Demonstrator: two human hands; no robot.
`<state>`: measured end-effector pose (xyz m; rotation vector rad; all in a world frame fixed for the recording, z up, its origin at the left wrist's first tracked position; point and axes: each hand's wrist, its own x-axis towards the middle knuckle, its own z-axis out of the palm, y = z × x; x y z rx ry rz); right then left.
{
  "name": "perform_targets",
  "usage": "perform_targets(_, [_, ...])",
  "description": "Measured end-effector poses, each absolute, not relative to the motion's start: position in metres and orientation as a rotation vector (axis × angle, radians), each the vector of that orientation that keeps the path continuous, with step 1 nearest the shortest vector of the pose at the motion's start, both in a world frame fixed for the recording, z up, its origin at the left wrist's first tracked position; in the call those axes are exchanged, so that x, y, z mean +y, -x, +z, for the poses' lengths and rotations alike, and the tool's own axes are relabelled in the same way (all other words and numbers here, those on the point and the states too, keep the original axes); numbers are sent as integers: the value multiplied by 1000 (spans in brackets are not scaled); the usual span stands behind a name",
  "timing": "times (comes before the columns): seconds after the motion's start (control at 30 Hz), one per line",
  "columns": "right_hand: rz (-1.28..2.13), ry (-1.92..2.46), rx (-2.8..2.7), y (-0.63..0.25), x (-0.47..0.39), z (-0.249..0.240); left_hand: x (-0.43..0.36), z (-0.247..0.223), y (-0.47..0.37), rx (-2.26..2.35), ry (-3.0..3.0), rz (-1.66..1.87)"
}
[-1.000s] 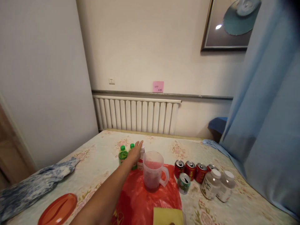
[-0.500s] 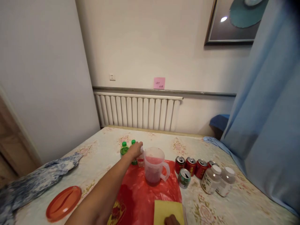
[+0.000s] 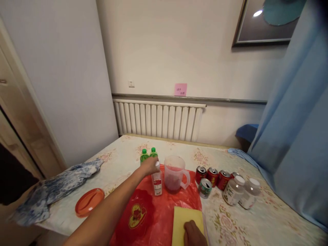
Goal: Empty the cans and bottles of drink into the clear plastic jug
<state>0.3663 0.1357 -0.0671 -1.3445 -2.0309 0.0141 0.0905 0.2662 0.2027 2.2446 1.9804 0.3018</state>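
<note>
My left hand is closed around the white-capped top of a clear bottle with a red and white label, which stands slightly tilted over the red plastic bag. Just right of that bottle is a translucent jug with a handle and pinkish contents. Two green-capped bottles stand behind my left hand, partly hidden by it. At the bottom, my right hand rests with curled fingers on a flat yellow square; whether it is a cloth or a pad I cannot tell.
Right of the jug stand several red cans, a green can and two white-capped clear bottles. An orange-red lid and a blue-white patterned cloth lie on the left. A blue curtain hangs at right.
My left hand has brought the labelled bottle nearer, in front of the jug's left side, so its label now shows. The view has shifted left, and more of my right hand appears.
</note>
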Motion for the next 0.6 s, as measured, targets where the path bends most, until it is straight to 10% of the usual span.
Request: perform_targets(0.6, [-77,1267,-1949,-366,131,-57,224,120,-111,1567,-1710,1181])
